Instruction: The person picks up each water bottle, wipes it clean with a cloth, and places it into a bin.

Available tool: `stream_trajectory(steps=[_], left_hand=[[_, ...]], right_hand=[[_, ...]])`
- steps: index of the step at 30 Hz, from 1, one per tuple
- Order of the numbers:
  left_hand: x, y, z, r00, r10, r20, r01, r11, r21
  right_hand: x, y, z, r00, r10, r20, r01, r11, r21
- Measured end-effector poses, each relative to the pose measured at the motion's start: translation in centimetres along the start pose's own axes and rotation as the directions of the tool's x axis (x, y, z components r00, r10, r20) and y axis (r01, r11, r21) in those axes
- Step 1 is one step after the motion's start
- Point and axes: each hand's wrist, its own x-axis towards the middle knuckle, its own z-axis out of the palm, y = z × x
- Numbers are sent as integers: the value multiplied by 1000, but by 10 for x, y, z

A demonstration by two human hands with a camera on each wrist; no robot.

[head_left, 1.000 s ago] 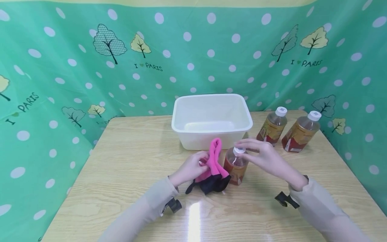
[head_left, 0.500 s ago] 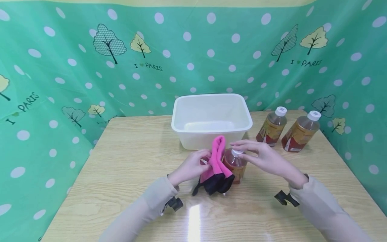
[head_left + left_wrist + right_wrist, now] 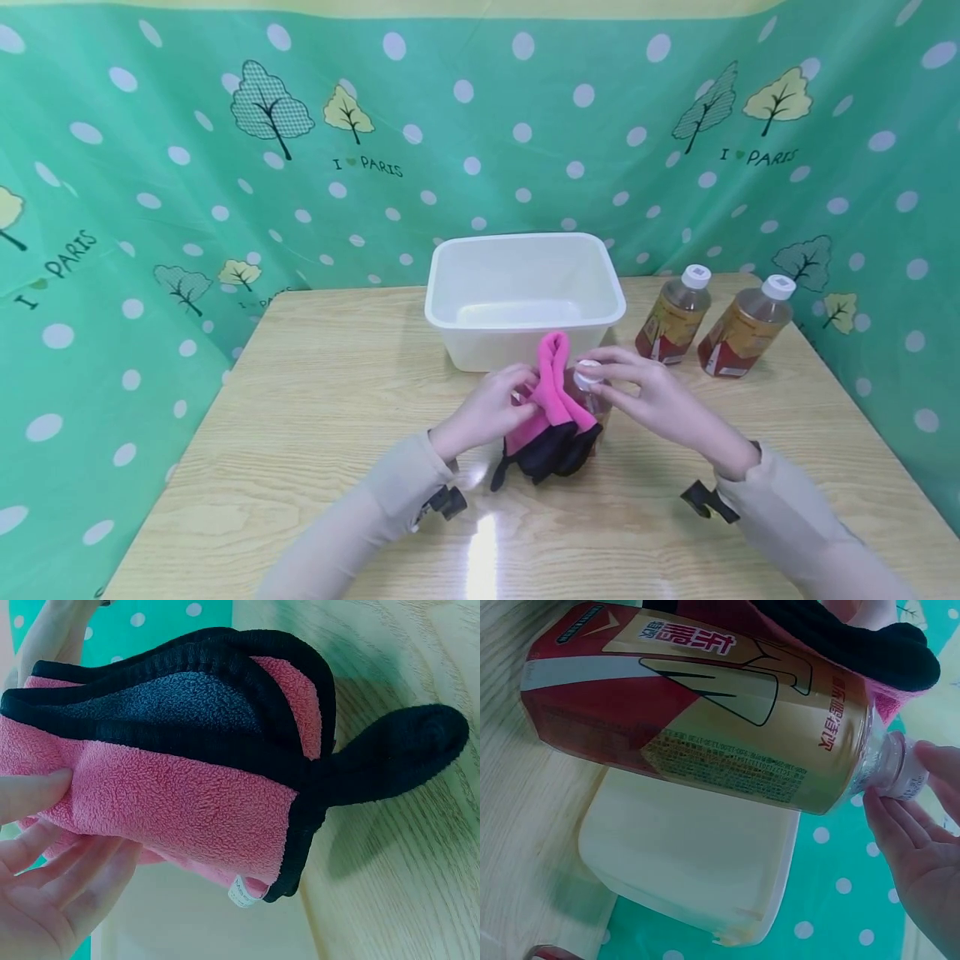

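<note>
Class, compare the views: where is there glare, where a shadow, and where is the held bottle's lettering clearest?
Head view: a white streak of glare on the wooden table, low in the frame; left wrist view: a soft shadow on the table beneath the black loop of the pink cloth; right wrist view: the bottle's large lettering is clearest.

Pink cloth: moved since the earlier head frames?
Yes: in the head view, the pink cloth has shifted right relative to the white bin.

Head cam faces fwd/down, wrist cams v. close, all sharing cloth (image 3: 553,410).
</note>
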Motion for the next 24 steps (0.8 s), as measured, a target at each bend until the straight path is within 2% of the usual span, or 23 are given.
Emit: stream_trajectory(steps=[8, 17, 24], left_hand=[[-1, -4, 6, 1000, 3, -12, -2, 999, 44], [-6, -22, 26, 999, -45, 20, 44, 998, 34], [-10, -38, 40, 999, -33, 18, 30, 990, 134]], right_hand=[[-1, 1, 1, 1000, -16, -6, 16, 1000, 3], [-1, 2, 1, 999, -37, -19, 38, 999, 33], [-1, 2, 1, 999, -33, -11, 33, 998, 49]])
